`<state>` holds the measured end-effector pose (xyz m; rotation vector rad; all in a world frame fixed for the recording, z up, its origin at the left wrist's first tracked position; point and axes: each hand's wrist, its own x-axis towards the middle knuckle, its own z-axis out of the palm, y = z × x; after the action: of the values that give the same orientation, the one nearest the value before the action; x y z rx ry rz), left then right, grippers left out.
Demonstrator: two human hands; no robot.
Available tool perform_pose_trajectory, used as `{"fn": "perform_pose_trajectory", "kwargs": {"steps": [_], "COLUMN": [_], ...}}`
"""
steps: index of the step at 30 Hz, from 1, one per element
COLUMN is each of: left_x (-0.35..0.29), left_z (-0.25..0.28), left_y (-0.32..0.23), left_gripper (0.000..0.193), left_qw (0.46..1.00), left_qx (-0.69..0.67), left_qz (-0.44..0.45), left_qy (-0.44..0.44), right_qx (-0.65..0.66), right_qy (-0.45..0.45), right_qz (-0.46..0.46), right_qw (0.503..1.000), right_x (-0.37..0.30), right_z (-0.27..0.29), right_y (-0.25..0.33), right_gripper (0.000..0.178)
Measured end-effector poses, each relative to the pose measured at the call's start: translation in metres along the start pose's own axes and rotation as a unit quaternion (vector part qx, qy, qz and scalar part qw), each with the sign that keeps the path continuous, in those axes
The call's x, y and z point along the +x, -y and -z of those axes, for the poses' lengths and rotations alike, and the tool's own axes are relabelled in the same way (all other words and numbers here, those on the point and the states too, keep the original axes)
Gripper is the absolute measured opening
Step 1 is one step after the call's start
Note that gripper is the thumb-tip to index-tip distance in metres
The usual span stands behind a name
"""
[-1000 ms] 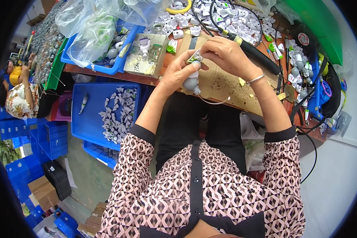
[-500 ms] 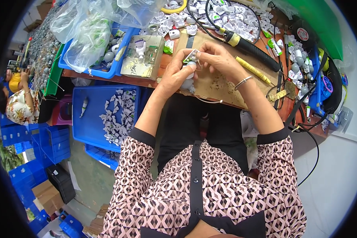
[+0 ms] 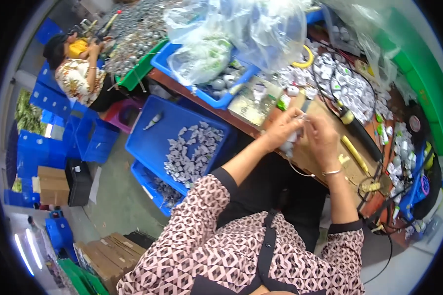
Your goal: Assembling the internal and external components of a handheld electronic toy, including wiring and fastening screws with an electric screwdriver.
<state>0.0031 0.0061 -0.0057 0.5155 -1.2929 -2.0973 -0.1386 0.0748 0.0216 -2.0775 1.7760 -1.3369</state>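
My left hand (image 3: 283,127) is closed round a small grey rounded part (image 3: 289,144) with a white body, held above the near edge of the bench. A thin white cable (image 3: 300,172) trails from it toward my right wrist. My right hand (image 3: 322,138) is beside the left, its fingers pinched together near the top of the part. Whatever lies between those fingertips is hidden. Under both hands lies a brown cardboard sheet (image 3: 330,109). A yellow-wrapped stick (image 3: 354,152) rests to the right of my right hand.
White plastic pieces (image 3: 347,88) heap at the back. A black tool with a cable (image 3: 362,130) lies at right. A blue tray with bags (image 3: 221,101) and a box (image 3: 253,105) stand left. Lower down is a blue bin (image 3: 147,135) of small pieces. A co-worker (image 3: 79,73) sits far left.
The view has swung, so the bench appears further right and tilted. My hands still hold the part together; my right hand has turned, its knuckles now hiding its fingertips.
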Motion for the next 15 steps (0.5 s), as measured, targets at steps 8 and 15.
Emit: {"fn": "perform_pose_trajectory", "kwargs": {"steps": [8,15], "left_x": [0.004,0.006], "left_z": [0.007,0.008], "left_y": [-0.008,-0.01], "left_gripper": [0.018,0.019], "left_qw": [0.999,1.0], "left_qx": [0.022,0.013], "left_qz": [0.02,-0.004], "left_qy": [0.014,-0.013], "right_qx": [-0.101,-0.172], "right_qy": [0.004,0.091], "right_qz": [0.101,0.116], "right_qw": [0.99,0.974], "right_x": [0.011,-0.004], "right_z": [0.007,0.011], "right_y": [0.004,-0.006], "right_gripper": [0.02,0.054]}}
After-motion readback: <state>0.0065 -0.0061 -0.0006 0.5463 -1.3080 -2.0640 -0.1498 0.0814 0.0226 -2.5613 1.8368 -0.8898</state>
